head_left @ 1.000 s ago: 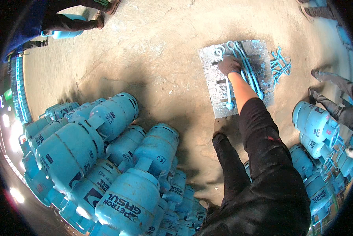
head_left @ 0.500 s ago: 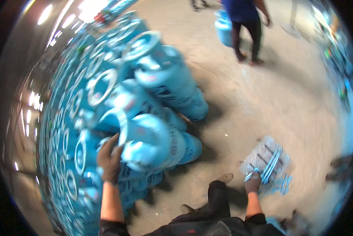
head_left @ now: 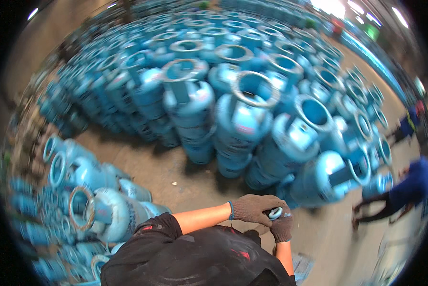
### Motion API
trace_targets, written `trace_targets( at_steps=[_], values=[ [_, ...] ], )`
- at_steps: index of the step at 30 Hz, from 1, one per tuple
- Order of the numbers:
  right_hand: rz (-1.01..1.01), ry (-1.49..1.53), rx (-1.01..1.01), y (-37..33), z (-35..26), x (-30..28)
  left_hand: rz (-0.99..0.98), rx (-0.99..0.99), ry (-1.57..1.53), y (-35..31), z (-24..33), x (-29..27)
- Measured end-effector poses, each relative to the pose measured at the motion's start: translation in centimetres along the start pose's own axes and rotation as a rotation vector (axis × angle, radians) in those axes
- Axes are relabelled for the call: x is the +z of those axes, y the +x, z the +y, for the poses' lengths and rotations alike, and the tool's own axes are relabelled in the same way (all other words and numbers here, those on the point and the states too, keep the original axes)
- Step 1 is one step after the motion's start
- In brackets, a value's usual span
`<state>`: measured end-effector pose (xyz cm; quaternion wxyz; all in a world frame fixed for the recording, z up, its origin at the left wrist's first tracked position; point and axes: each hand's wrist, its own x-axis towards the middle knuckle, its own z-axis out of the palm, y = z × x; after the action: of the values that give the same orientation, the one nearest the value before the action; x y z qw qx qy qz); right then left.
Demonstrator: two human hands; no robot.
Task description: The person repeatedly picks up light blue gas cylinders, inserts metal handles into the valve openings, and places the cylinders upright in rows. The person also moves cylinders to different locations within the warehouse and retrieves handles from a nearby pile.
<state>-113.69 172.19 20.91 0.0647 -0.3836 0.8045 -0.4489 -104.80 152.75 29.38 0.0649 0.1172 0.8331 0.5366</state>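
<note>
Your right grip [head_left: 283, 228] is wrapped around a blue ring-ended piece [head_left: 274, 213], whose ring shows between your gloves. Your left grip [head_left: 253, 208] crosses over from the left; I can't tell whether it clasps the ring or only covers it. A loose hold in thick knit could let the piece slip or pinch a finger. Turning carelessly could knock the blue cylinder [head_left: 316, 183] just ahead and right of your grips, perhaps toppling it.

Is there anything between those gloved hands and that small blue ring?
Nothing visible: the blue ring shows between the left hand and the right hand, close against both. Whatever lies beneath is hidden.
</note>
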Motion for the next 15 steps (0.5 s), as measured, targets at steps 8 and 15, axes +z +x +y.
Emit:
trace_targets(
  at_steps=[8, 15],
  values=[
    [-0.415, 0.081, -0.272, 14.9, -14.0, 15.8, 0.522, -0.131, 0.107, -17.4, -2.3, -15.2],
    [-0.715, 0.181, -0.673, 26.3, -20.2, 31.7, 0.879, -0.393, 0.072, -26.9, -7.8, -25.0]
  ],
)
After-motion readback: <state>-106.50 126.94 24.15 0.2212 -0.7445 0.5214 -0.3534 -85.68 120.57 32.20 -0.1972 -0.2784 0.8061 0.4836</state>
